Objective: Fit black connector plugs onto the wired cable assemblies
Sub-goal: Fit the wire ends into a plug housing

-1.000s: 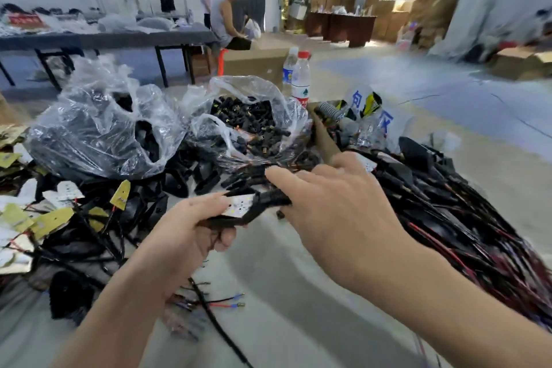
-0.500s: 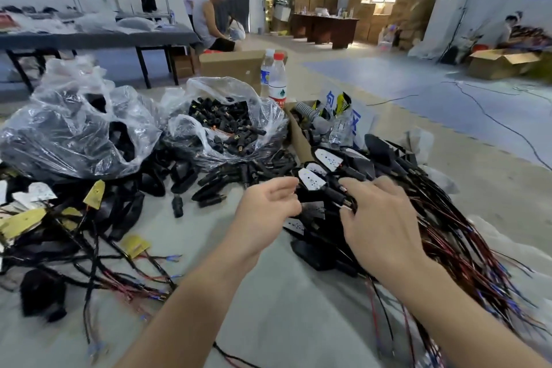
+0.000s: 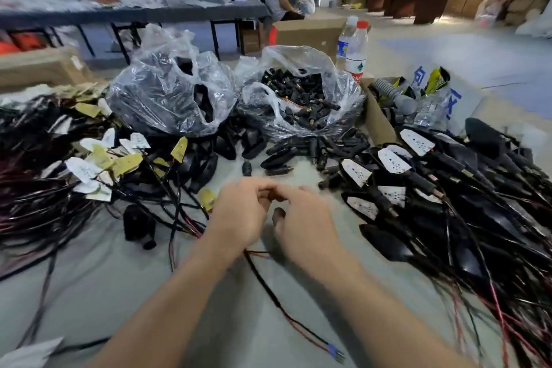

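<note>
Both hands meet mid-worktop, fingertips bunched over a small dark piece; blur hides what it is. Left hand (image 3: 239, 215) curled, gripping the wired cable (image 3: 268, 287), which trails near to a blue terminal (image 3: 332, 349). Right hand (image 3: 307, 221) curled against it, hold can't be told. Likely brought together to seat a plug. Bag of black connector plugs (image 3: 298, 98) far centre, loose plugs (image 3: 301, 149) just beyond the hands, in easy reach. Assembly heap (image 3: 463, 203) crowds the right, tagged cables (image 3: 89, 164) the left; bare worktop (image 3: 149, 278) only near
</note>
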Motion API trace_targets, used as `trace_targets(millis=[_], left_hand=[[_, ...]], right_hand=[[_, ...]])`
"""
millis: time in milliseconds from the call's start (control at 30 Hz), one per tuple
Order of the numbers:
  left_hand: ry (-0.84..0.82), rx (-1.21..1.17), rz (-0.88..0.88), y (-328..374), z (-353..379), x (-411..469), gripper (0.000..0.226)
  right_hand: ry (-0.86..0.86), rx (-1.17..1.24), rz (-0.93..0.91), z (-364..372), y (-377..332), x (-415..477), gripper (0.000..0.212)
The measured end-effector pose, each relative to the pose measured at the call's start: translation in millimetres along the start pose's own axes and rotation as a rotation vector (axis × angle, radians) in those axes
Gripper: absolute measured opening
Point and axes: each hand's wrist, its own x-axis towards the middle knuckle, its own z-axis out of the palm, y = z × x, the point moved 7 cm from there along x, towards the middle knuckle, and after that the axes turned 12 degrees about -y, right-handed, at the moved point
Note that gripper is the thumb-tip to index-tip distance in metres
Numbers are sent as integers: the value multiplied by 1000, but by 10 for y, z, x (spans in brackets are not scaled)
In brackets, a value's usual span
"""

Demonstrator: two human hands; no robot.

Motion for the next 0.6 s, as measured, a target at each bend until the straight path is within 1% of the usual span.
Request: trace_targets(millis=[67, 100, 167, 233, 333, 400, 467, 533, 600], left_hand=[[94, 56, -47, -214, -166, -95, 29], [171, 108, -81, -309, -267, -145, 24], [334, 202, -148, -472, -467, -256, 26], [422, 260, -244, -637, -614, -339, 35], [445, 285, -379, -914, -774, -443, 46], [400, 293, -408, -1031, -807, -458, 45], [377, 323, -406, -1069, -803, -455, 46], [390, 406, -431, -1068, -812, -443, 52], [446, 546, -457, -1032, -835, -430, 55]], right_hand=[[-43, 46, -5, 209, -80, 114, 40], [-66, 72, 2, 304, -107, 175, 36], [-104, 109, 0, 460, -172, 295, 29], [-133, 105, -33, 544, -280, 410, 26], [-170, 50, -126, 606, -484, 542, 26], [-210, -86, -168, 671, -598, 589, 28], [-226, -182, -170, 708, -668, 607, 27], [-207, -243, -180, 710, -708, 592, 19], [-214, -268, -184, 710, -714, 552, 14]])
